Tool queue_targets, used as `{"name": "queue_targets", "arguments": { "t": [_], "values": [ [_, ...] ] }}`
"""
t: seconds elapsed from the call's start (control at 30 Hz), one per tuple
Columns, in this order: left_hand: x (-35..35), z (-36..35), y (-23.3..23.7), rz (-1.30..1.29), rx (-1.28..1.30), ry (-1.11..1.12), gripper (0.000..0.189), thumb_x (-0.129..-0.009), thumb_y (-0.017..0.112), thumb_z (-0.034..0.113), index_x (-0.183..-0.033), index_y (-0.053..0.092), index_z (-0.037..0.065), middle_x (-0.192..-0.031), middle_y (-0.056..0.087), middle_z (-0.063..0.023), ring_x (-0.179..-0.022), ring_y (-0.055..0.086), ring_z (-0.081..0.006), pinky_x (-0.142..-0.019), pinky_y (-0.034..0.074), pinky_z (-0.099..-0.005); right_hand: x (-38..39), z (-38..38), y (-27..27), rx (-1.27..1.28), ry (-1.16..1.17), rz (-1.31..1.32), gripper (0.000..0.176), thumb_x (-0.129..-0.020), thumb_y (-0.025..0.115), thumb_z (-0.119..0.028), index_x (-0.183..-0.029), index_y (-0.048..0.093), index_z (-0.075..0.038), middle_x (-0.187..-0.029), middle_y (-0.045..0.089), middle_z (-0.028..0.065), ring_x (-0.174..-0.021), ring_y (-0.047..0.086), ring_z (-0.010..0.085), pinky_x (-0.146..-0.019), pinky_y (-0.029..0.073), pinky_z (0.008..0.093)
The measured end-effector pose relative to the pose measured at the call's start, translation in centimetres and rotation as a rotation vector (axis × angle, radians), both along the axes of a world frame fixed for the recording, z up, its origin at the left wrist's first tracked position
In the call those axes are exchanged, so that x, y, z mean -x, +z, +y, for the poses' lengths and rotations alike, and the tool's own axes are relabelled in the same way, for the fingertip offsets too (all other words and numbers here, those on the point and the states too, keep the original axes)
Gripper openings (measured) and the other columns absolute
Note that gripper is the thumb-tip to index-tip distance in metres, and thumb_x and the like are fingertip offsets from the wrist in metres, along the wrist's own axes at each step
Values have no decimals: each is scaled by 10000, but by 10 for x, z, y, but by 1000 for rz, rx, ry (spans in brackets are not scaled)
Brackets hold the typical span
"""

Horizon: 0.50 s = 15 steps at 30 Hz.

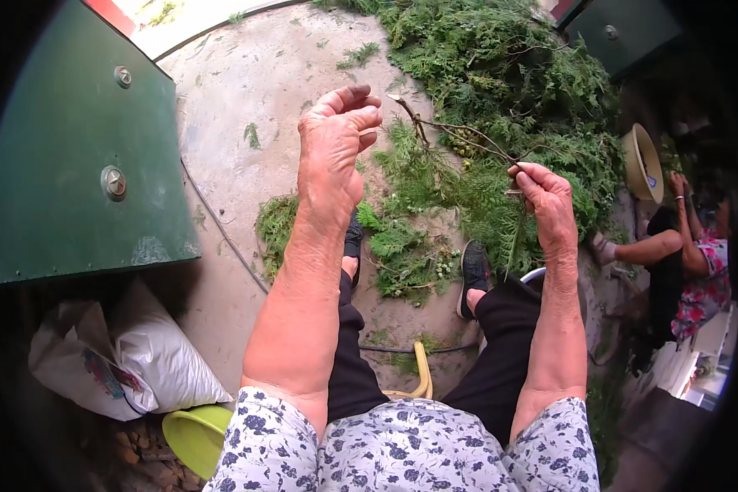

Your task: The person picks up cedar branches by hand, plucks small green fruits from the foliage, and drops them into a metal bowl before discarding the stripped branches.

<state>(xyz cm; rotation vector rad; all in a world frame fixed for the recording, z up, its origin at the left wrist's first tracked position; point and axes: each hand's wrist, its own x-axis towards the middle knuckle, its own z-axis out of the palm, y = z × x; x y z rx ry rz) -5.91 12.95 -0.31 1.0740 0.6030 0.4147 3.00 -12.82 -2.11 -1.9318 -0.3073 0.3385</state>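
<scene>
Both hands are up and well apart over the knees. The right hand [545,201] pinches a cypress branch [410,113] between thumb and fingertips. The bare woody stem runs up toward the left hand [332,152], and its cut end sits just beside those fingertips, seemingly not touching. A green sprig hangs down below the right hand. The left hand is seen from the back with its fingers curled in; cannot tell if it grips anything.

Below is a concrete floor [254,74]. A big pile of green cuttings [500,66] covers its far right part, and smaller tufts lie near the black shoes [473,271]. A green metal panel [74,148] stands along the floor's left edge, with a white sack [160,353] and a yellow-green bowl [195,435] at the near left corner. A yellow bar [422,373] shows between the legs. At the right edge sits another person [689,271] in a floral top, with a straw hat [641,162] beside them.
</scene>
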Motion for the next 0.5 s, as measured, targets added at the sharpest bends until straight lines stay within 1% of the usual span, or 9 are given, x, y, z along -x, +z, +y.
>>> {"name": "queue_targets", "arguments": {
  "t": [0.13, 0.2, 0.27, 0.3, 0.33, 0.4, 0.43, 0.47, 0.5],
  "values": [
    [-11, -17, -7, -41, -226, -92, 507, -712, 644, -22, -1196, 497, 12, -1006, 618, -81, -961, 554, -177, -874, 411, -310, -5, -7, 20, -29, 37, 23, 114, -840, 583, -100, -885, 665, -34, -735, 579, -41, -659, 462, 46, -593, 368, 190],
    [-13, -18, -5, -56, -188, -195, 557, -679, 685, -19, -1205, 505, 12, -1086, 592, -88, -1041, 524, -216, -915, 394, -328, -8, -12, 20, -42, 103, -80, 114, -840, 583, -99, -882, 662, -28, -748, 588, -34, -673, 473, 47, -603, 381, 198],
    [-16, -17, -12, -36, -170, -494, 499, -672, 715, 19, -1147, 564, 30, -1178, 545, -83, -1101, 486, -217, -925, 386, -326, -11, -20, 17, -64, 165, -40, 141, -846, 590, -157, -899, 657, -44, -777, 609, -34, -657, 467, 40, -576, 365, 198],
    [-17, -19, -6, -1, -582, -516, 458, -649, 751, 116, -1085, 615, 76, -1233, 516, -77, -1144, 464, -234, -985, 324, -397, -12, -22, 17, -69, 201, -63, 137, -845, 590, -149, -893, 652, -37, -791, 603, -31, -694, 481, 49, -600, 367, 200],
    [-16, -28, -2, 2, -589, -527, 458, -649, 751, 116, -1085, 615, 76, -1233, 516, -77, -1144, 464, -234, -985, 324, -397, -15, -24, 16, -77, 191, -60, 137, -845, 590, -149, -893, 652, -37, -791, 603, -31, -694, 481, 49, -600, 367, 200],
    [-10, -50, 10, 315, -1821, -46, 451, -636, 752, 214, -1061, 628, 129, -1205, 542, -55, -1176, 446, -269, -1029, 228, -484, -19, -27, 13, -120, 251, -113, 152, -848, 586, -146, -895, 639, -11, -802, 591, -18, -714, 491, 60, -630, 380, 204],
    [-11, -52, 6, 276, -1851, -133, 481, -636, 736, 281, -1077, 607, 142, -1186, 552, -43, -1178, 442, -264, -1027, 175, -557, -20, -25, 13, -124, 287, -179, 155, -849, 582, -123, -903, 624, 16, -804, 578, -5, -743, 507, 77, -689, 404, 212],
    [-13, -57, 5, 269, -1854, -140, 481, -636, 736, 281, -1077, 607, 142, -1186, 552, -43, -1178, 442, -264, -1027, 175, -557, -20, -25, 15, -125, 277, -178, 155, -849, 582, -123, -903, 624, 16, -804, 578, -5, -743, 507, 77, -689, 404, 212],
    [-14, -62, 4, 334, -1848, -366, 487, -647, 730, 270, -1094, 588, 140, -1170, 559, -40, -1165, 456, -238, -1034, 173, -550, -20, -23, 17, -128, 290, -171, 151, -848, 580, -115, -900, 621, 20, -802, 579, -2, -757, 515, 83, -716, 413, 219]
  ]
}}
